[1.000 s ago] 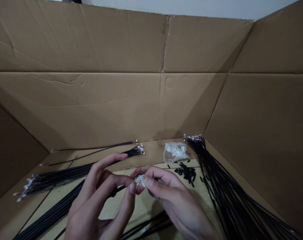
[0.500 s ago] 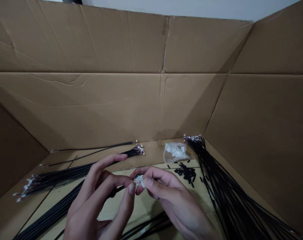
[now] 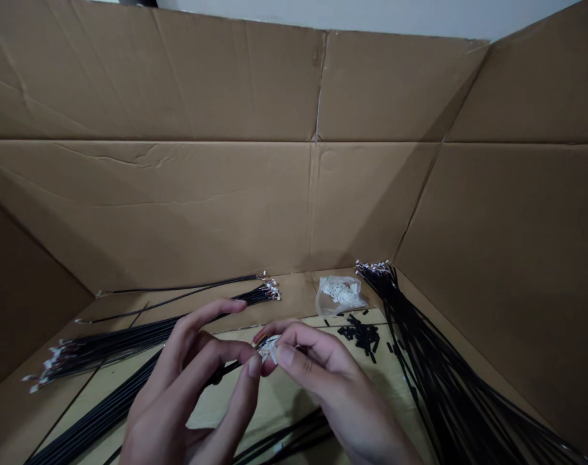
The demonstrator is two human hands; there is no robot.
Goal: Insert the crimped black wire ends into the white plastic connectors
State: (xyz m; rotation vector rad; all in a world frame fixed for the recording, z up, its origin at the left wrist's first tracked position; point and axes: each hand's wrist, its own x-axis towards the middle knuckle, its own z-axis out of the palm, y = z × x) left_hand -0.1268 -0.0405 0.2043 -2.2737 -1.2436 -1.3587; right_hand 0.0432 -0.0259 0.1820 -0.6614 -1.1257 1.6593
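Observation:
Between my hands is the end of a black cable (image 3: 232, 367), where thin coloured wires meet a small white connector (image 3: 267, 349). My left hand (image 3: 187, 387) pinches the cable end between thumb and forefinger, its other fingers raised and loosely curled. From the right, the thumb and fingers of my right hand (image 3: 330, 374) close on the white connector. The fingertips of both hands nearly meet and cover parts of the wires and connector.
Black cable bundles (image 3: 124, 339) lie at left, with another large bundle (image 3: 434, 368) at right. A clear bag of white pieces (image 3: 341, 294) sits at the back, behind scattered short black tubes (image 3: 362, 334). More cables (image 3: 294, 436) lie below my hands. Cardboard walls (image 3: 216, 194) surround the work surface.
The fingertips of my right hand have shifted slightly left, and the white connector appears turned a little. My left hand keeps nearly the same pinch.

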